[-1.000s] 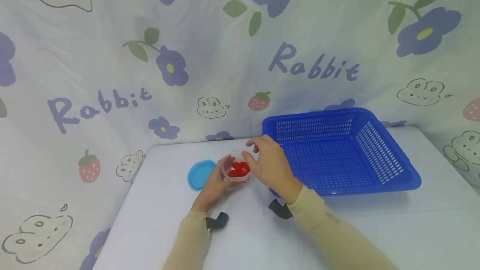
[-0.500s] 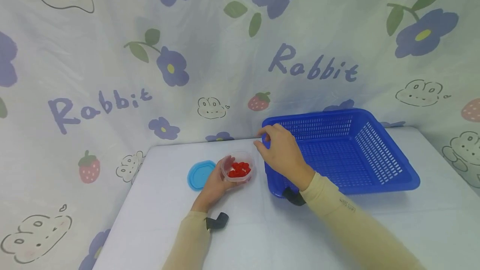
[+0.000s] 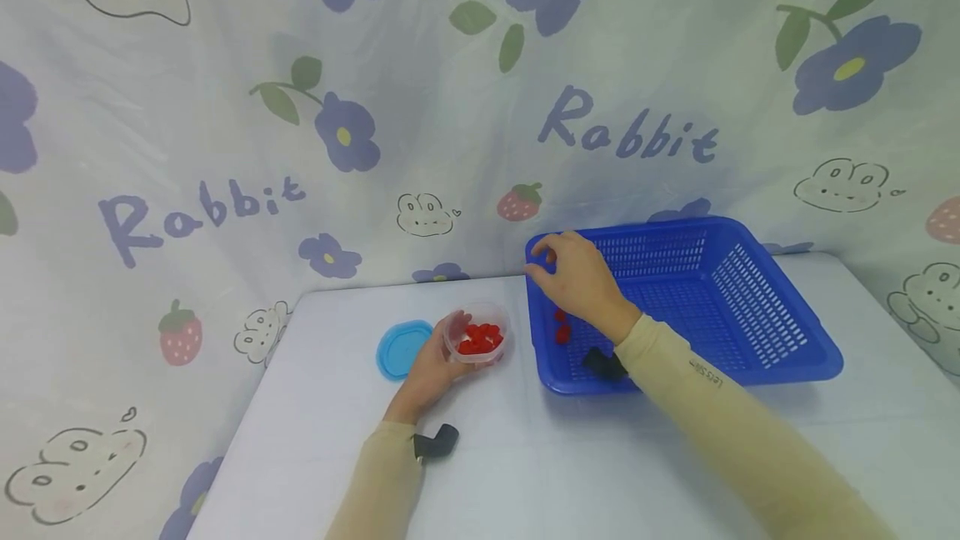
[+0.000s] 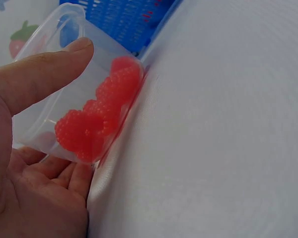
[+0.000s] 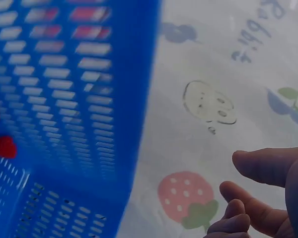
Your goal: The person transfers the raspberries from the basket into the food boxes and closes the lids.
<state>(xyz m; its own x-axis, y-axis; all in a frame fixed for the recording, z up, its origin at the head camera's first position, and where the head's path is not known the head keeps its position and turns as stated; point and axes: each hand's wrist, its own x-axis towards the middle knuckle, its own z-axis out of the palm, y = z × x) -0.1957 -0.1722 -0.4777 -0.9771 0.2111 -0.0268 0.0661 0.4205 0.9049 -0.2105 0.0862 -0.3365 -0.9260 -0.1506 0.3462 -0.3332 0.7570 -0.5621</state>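
Note:
My left hand grips a small clear plastic tub, thumb on one side and fingers on the other. Several red raspberries lie inside the tub, which is tilted in the left wrist view. Over the left end of a blue slotted basket is my right hand, its thumb and fingers loosely bent and apart. Nothing shows between them in the right wrist view. Below that hand, a few red raspberries lie on the basket's floor near its left wall, partly hidden by the hand.
A round light-blue lid lies on the white table left of the tub. Behind the table hangs a patterned curtain, close to the basket's back rim. A black wrist mount sticks out from the left sleeve.
My right hand has moved from beside the tub to the right, over the basket's left end. Red raspberries now show in the basket below it. The left hand and tub have stayed put.

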